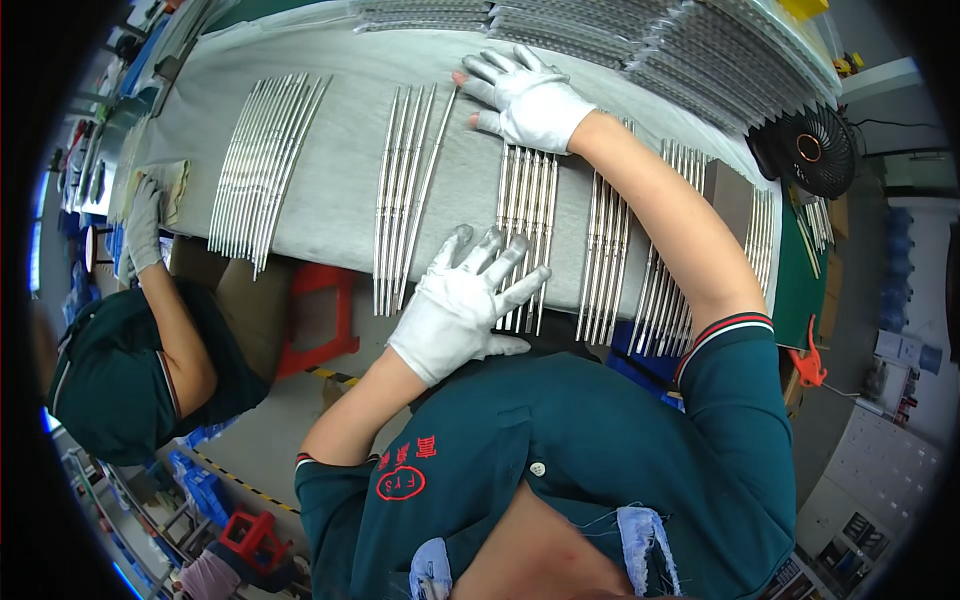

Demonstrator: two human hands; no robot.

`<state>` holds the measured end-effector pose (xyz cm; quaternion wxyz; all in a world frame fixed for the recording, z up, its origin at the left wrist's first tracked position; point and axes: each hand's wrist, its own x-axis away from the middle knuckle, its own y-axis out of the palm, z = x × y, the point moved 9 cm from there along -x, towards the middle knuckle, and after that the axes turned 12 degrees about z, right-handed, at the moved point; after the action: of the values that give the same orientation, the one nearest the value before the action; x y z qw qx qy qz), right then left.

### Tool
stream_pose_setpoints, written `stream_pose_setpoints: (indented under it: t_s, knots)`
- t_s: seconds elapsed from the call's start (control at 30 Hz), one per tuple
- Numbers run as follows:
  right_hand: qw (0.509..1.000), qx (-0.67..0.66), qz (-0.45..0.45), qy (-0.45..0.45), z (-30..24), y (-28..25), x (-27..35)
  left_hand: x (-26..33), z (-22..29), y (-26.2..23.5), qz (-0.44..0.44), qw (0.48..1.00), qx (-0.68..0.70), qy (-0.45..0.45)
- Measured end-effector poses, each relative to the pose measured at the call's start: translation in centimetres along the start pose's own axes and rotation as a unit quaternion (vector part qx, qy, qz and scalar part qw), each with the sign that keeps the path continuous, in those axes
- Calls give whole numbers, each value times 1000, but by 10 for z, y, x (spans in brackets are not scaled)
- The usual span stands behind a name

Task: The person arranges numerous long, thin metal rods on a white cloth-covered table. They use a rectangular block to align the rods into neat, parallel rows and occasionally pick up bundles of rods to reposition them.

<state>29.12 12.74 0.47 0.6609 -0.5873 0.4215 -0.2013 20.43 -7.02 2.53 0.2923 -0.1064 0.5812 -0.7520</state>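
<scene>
Worktop [340, 215]: long, grey-covered, running from 9 o'clock to 3 o'clock across the upper half; near edge bare at about 6 o'clock, so rods overhanging there could tip off if nudged.
Stacked rods [690, 50]: large dense heap at 1 o'clock, well apart from both hands; no risk seen from this side.
Left bundle [262, 165]: widest loose fan of metal rods, at 10 o'clock, untouched; lower ends close to the worktop edge.
Second bundle [405, 195]: narrower group at 11 o'clock, just left of the left hand; likely to be scattered by a sideways sweep of the wrist.
Centre bundle [528, 215]: rods between the two hands, at 12 o'clock; lower ends under the left fingers, upper ends under the right hand. Uneven pressure could roll rods apart or skew the row.
Right bundles [610, 250]: partly hidden under the right forearm at 2 o'clock; forearm drag could shift them.
Fan [808, 150]: black, at 2 o'clock, beyond the rods.
Right hand [528, 95]: white-gloved, fingers spread, flat on the upper rod ends, gripping nothing.
Left hand [468, 305]: white-gloved, fingers splayed, pressing down on the lower rod ends, clamped on nothing; glove could slip on smooth metal.
Co-worker's hand [143, 225]: grey-gloved, at 9 o'clock, resting on the worktop's far-left end.
</scene>
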Motion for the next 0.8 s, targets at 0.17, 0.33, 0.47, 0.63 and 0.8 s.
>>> stream_pose_setpoints:
  t_s: [0.17,0.33,0.47,0.63,0.8]
  knots:
    - [1000,3,-14,5,16,-6,20,-13,22,11,8,996,38,76]
    - [999,33,-25,8,33,-8,37,-19,38,24,-19,990,66,120]
    - [999,32,-10,4,29,-7,30,-12,31,19,5,994,54,99]
    - [998,34,52,-24,9,0,3,7,12,7,1,998,25,51]
    - [999,23,28,-12,-4,4,-14,19,-1,-1,1,1000,4,18]
